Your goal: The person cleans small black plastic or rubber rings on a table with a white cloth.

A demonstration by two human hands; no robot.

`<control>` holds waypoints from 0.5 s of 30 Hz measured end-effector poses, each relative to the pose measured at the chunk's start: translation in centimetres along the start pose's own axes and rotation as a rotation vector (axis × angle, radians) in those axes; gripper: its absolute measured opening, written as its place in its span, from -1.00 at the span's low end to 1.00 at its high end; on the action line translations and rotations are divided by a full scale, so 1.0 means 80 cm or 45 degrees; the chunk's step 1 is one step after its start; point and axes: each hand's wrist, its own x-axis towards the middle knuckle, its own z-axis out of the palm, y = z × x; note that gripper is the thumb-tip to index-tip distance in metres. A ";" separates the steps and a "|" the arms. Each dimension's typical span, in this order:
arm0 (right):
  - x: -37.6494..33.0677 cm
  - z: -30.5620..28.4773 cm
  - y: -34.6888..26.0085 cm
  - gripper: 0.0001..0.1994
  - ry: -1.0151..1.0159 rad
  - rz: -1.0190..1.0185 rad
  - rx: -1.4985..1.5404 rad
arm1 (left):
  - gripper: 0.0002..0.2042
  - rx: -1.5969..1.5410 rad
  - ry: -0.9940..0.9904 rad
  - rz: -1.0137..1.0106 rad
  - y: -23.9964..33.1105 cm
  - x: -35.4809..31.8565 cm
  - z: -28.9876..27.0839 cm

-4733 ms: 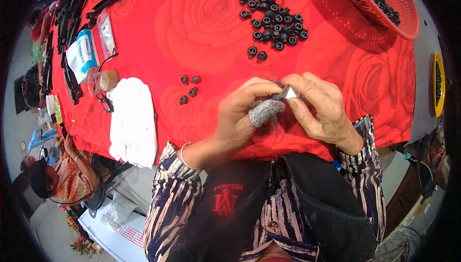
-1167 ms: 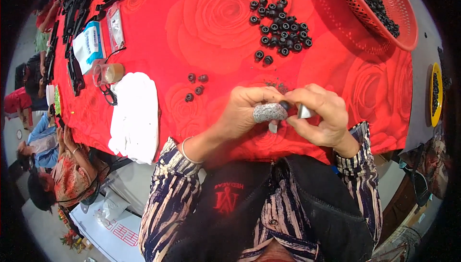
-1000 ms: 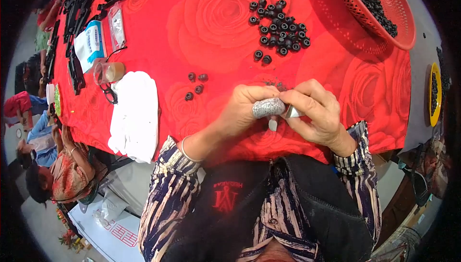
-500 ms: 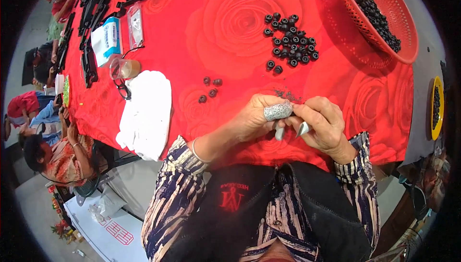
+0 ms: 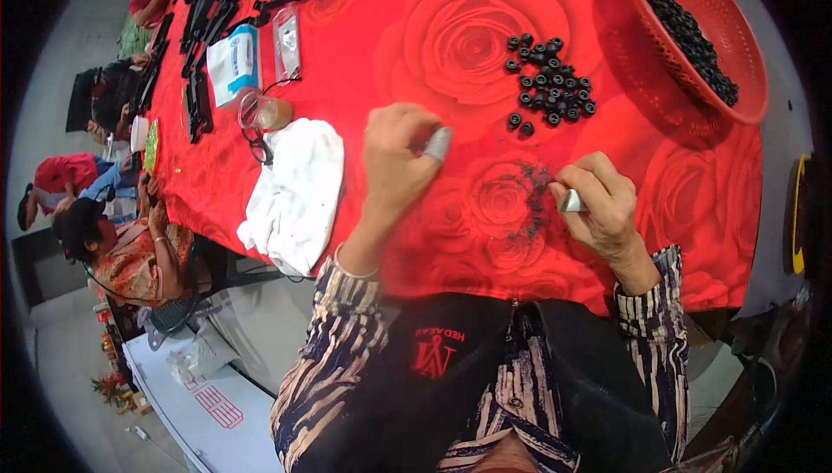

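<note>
My left hand [image 5: 400,156] hangs over the cloth between the white cloth and the black parts, somewhat blurred. Its fingers curl downward, their tips hidden, and a grey wrapping [image 5: 438,144] covers one digit. My right hand [image 5: 602,204] is closed, with a small shiny silver piece [image 5: 573,201] at its thumb and fingers; its exact kind is not clear. Beside the right fingertips, black crumbs or shavings [image 5: 535,204] lie scattered. Farther off, a cluster of small round black parts [image 5: 555,83] sits on the red tablecloth [image 5: 451,256].
At the far right a red perforated basket [image 5: 750,83] holds many black parts. The white cloth [image 5: 299,200], a plastic cup [image 5: 276,114], glasses, a blue-white packet [image 5: 234,65] and a clear bag lie left. Long black pieces [image 5: 198,104] are heaped behind. Other people sit along the left.
My hands have come apart. The left has moved left and away from me, over where several loose black parts lay; the right has shifted slightly right and away. More shavings are visible.
</note>
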 end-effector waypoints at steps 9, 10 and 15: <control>-0.006 0.002 0.008 -0.82 -0.022 0.035 -0.043 | -0.78 0.119 0.060 0.068 0.028 0.012 -0.016; -0.007 0.004 0.007 -0.82 -0.039 0.036 -0.049 | -0.78 0.003 -0.050 0.094 0.032 0.017 -0.008; -0.006 0.000 0.008 -0.82 -0.043 0.037 -0.089 | -0.81 -0.160 -0.293 0.308 0.054 0.042 0.042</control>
